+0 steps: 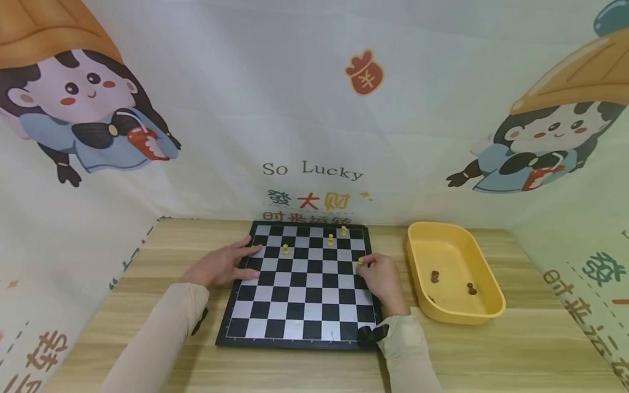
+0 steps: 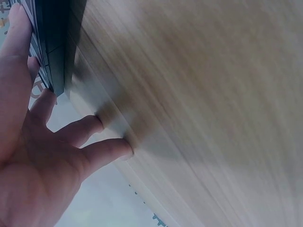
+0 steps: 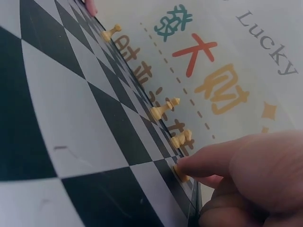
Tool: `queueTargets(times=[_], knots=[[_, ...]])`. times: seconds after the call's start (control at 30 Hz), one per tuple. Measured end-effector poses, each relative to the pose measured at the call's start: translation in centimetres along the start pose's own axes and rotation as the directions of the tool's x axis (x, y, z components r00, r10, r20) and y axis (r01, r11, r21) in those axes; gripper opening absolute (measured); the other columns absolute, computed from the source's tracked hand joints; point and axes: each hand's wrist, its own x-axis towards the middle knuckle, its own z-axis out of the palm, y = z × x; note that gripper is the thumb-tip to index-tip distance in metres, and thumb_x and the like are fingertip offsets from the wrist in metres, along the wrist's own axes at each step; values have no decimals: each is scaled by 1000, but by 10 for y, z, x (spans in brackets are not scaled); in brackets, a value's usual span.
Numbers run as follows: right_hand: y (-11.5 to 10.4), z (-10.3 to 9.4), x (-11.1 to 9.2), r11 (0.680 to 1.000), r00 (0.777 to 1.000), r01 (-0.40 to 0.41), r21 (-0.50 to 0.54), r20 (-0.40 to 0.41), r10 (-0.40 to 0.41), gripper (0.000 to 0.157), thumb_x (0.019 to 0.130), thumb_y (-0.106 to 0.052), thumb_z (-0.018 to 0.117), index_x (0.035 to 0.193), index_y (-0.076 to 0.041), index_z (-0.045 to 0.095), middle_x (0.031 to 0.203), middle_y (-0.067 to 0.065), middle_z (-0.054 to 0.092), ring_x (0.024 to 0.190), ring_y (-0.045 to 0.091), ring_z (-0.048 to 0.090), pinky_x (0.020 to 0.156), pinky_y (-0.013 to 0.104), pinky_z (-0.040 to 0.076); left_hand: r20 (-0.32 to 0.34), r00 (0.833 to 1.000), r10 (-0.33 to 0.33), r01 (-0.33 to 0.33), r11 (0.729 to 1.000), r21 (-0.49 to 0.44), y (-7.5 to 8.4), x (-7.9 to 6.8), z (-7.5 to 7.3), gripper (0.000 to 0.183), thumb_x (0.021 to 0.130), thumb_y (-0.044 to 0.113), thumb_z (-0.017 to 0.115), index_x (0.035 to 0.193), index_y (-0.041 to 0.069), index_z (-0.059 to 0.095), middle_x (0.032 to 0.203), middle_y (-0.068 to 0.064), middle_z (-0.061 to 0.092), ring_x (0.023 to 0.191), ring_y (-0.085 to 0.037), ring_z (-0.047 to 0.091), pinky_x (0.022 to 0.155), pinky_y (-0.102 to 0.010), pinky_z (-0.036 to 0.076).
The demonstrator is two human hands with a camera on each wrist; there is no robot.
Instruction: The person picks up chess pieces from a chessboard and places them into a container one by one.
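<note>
A black-and-white chessboard (image 1: 294, 325) lies on the table with three yellow chess pieces standing toward its far side. One, a knight (image 3: 182, 138), is nearest the far right corner. Beside it stands a taller chess piece (image 3: 165, 108), and farther left a round-topped chess piece (image 1: 285, 249). At the board's right edge my right hand (image 1: 382, 277) pinches a small yellow chess piece (image 1: 360, 261) between thumb and finger, its base at the squares; the fingers hide most of it. My left hand (image 1: 221, 265) rests spread at the left edge, thumb and a finger reaching over the board.
Right of the board sits a yellow plastic tub (image 1: 457, 316) with a few small brown pieces (image 1: 472, 288) in it. Wooden table (image 1: 162, 262) shows on both sides. A printed cloth (image 1: 221, 136) hangs close behind the board and along the sides.
</note>
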Motion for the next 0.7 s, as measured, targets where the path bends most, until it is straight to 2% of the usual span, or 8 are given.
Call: queueTargets(times=[0.3, 0.7], knots=[[0, 2, 0, 1000, 1000, 22, -18, -13, -23, 16, 90, -12, 70, 100, 1, 72, 71, 5, 55, 68, 19, 52, 57, 24, 36, 0, 1000, 1, -1, 1000, -7, -1, -1, 0, 84, 88, 64, 66, 159, 29, 37, 173, -10, 16, 155, -46, 24, 122, -62, 31], [0, 1, -1, 999, 1000, 26, 20, -12, -26, 14, 90, -12, 71, 97, 0, 71, 66, 1, 51, 64, 17, 48, 55, 25, 35, 1, 1000, 7, -7, 1000, 5, -1, -1, 0, 84, 89, 63, 66, 159, 28, 37, 173, -11, 16, 154, -47, 26, 122, -62, 32]])
